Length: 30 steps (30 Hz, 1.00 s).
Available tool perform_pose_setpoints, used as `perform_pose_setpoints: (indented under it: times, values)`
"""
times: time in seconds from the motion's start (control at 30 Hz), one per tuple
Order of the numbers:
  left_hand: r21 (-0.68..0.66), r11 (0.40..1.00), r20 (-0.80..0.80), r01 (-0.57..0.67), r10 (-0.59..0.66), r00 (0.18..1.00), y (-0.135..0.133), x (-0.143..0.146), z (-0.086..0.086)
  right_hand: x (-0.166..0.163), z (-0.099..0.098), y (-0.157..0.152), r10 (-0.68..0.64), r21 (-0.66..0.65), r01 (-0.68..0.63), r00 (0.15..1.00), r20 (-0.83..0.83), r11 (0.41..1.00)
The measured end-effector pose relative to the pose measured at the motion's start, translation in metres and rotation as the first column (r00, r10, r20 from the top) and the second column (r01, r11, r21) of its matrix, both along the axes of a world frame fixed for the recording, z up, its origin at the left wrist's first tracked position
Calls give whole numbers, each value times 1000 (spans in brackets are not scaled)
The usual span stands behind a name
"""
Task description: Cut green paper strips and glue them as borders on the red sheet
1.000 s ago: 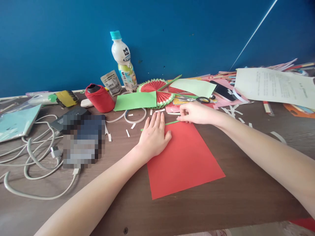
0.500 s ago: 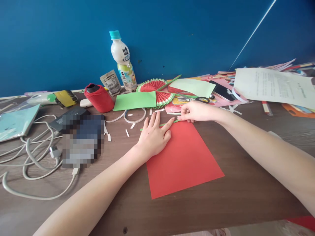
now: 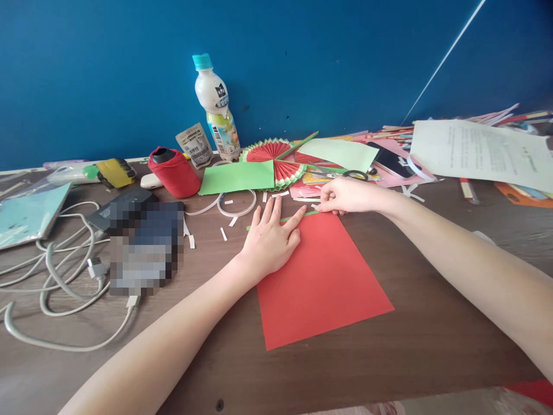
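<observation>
The left hand (image 3: 272,239), spread flat, pins the rectangular red paper sheet (image 3: 324,276) to the brown wooden counter (image 3: 345,357). The right hand (image 3: 345,196) curls at the thin green paper strip (image 3: 311,213) along its far edge, grip unclear; a sliding palm could skew both.

A papercraft corner, though whether in a home I cannot tell: a brown wood-grained desk (image 3: 337,369) meets a blue wall (image 3: 324,57) behind the drink bottle (image 3: 211,95). To the bottle's right lie a pleated fan (image 3: 261,152), scissors (image 3: 356,175) and a printed sheet (image 3: 470,151); to its left, white cables (image 3: 78,349); in front, red paper (image 3: 324,276) and white scraps (image 3: 223,234)
</observation>
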<state>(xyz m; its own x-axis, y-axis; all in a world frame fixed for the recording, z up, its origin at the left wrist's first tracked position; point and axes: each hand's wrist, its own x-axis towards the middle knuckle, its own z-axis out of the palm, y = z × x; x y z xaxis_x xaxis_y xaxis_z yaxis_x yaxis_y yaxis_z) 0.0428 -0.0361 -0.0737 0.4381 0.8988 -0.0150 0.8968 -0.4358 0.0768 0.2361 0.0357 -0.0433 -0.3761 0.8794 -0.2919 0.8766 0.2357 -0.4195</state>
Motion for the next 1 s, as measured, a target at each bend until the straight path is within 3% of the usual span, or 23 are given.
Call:
perform_pose_setpoints:
  times: [0.27, 1.0]
  values:
    - [4, 1000, -1, 3, -3, 1000, 0, 0, 0, 0, 1, 0, -23, 14, 22, 999, 33, 1000]
    - [12, 1000, 15, -3, 3, 1000, -1, 0, -1, 16, 7, 6, -81, -120, 96, 989, 125, 988]
